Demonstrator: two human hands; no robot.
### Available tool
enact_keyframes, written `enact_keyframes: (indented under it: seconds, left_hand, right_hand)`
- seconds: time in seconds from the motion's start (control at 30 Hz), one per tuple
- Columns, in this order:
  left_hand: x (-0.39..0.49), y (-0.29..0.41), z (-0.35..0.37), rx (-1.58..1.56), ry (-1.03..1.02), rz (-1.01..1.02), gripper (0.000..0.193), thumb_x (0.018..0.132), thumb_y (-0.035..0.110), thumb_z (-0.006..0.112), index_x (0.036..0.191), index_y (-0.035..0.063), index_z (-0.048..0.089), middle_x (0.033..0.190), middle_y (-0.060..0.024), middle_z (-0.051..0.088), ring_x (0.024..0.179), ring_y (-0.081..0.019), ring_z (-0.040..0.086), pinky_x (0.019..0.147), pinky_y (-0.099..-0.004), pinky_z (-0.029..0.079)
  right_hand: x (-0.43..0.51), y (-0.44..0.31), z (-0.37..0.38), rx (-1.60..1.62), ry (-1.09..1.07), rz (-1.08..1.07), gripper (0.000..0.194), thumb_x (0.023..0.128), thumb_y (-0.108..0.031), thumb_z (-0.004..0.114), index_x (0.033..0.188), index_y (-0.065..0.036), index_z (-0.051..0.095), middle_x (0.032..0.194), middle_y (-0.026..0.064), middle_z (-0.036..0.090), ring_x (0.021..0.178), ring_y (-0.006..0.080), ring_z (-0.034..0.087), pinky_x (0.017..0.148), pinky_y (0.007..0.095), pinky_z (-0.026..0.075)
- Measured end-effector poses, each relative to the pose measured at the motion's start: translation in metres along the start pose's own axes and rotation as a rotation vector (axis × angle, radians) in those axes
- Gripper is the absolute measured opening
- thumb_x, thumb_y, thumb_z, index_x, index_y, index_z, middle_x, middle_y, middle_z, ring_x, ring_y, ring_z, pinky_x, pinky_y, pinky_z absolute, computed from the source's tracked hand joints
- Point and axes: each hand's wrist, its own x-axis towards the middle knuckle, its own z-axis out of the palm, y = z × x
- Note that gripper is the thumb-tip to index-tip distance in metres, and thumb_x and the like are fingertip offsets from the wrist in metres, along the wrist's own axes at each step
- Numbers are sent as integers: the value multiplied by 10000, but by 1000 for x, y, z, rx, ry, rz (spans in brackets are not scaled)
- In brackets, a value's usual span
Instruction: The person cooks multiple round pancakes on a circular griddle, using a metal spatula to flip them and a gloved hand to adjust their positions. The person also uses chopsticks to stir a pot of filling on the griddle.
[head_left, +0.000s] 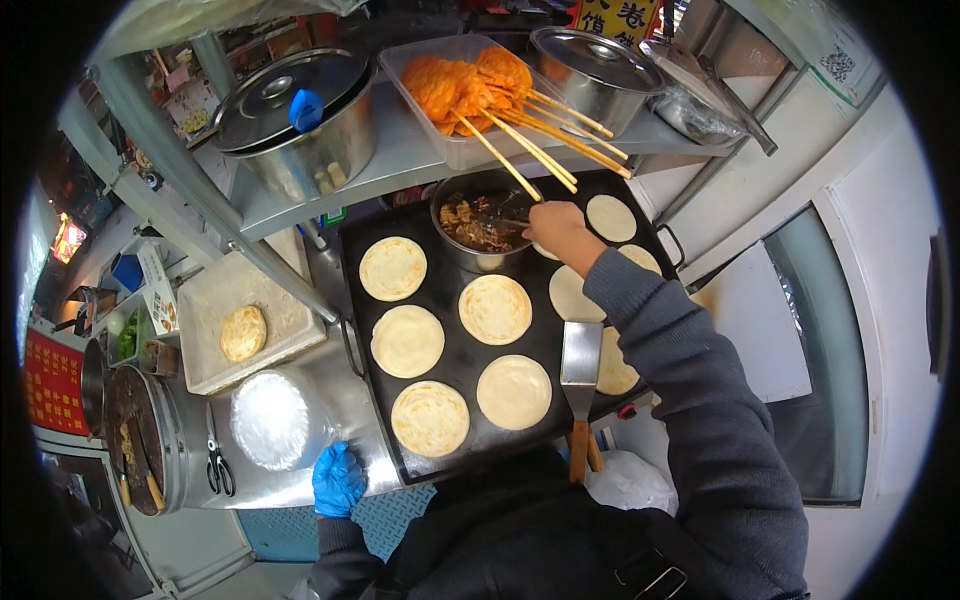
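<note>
My right hand (559, 234), bare, grips the handle of a metal utensil (501, 223), likely a spoon, whose end dips into a metal pot of dark stewed food (480, 259). The pot stands at the back of a black flat griddle (450, 324). Several round flatbreads (495, 309) lie around it, some paler than others. At the griddle's front right rests a metal spatula (581, 364) with a wooden handle. My left hand (339, 480), in a blue glove, is curled at the steel counter's front edge, beside a plastic-wrapped round stack (274, 420). Nothing shows in its fingers.
Above the griddle, a steel shelf (405, 161) carries two lidded pots (311, 161) (600, 94) and a plastic tub (450, 154) of orange skewered food with sticks jutting forward. Left are scissors (216, 465), a tray (202, 375) with one flatbread, a round board (139, 442) and a slanting metal post (187, 142).
</note>
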Motion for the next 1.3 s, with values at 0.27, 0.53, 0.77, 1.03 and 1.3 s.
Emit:
enact_keyframes:
  seconds: [0.27, 0.53, 0.77, 1.03, 1.3]
  left_hand:
    - [0, 0, 2, -19, -19, -10, 316, 975, 330, 431, 1091, 91, 603, 627, 31, 421, 484, -105, 370, 421, -266, 339]
    - [0, 0, 6, 3, 28, -12, 308, 969, 342, 434, 1066, 100, 599, 625, 33, 418, 466, -102, 364, 414, -270, 348]
    - [3, 2, -1, 19, -127, -50, 369, 989, 364, 396, 1169, 107, 591, 685, 26, 459, 499, -93, 387, 455, -262, 363]
    - [2, 1, -3, -36, -77, -46, 359, 992, 343, 397, 1162, 93, 592, 668, 27, 440, 497, -92, 382, 450, -256, 358]
    - [1, 0, 2, -3, -59, -34, 331, 978, 337, 427, 1137, 99, 593, 667, 29, 444, 501, -90, 385, 449, -257, 359]
  right_hand:
    - [7, -24, -2, 11, -67, 81, 210, 855, -210, 586, 961, -104, 734, 967, 97, 711, 908, 242, 689, 722, 360, 544]
    - [-3, -26, -7, 16, 21, 34, 205, 851, -132, 543, 911, -102, 737, 902, 96, 715, 859, 248, 695, 692, 347, 548]
    - [-2, -24, 7, -5, 47, -6, 210, 846, -110, 532, 915, -91, 729, 909, 87, 715, 856, 236, 696, 681, 337, 551]
    - [19, -24, 41, -51, 219, 66, 197, 847, -126, 529, 965, -48, 666, 897, 86, 697, 804, 210, 687, 628, 324, 541]
    - [-2, 6, -3, -162, 237, 31, 166, 826, -134, 556, 925, -67, 671, 865, 76, 689, 776, 201, 688, 585, 322, 529]
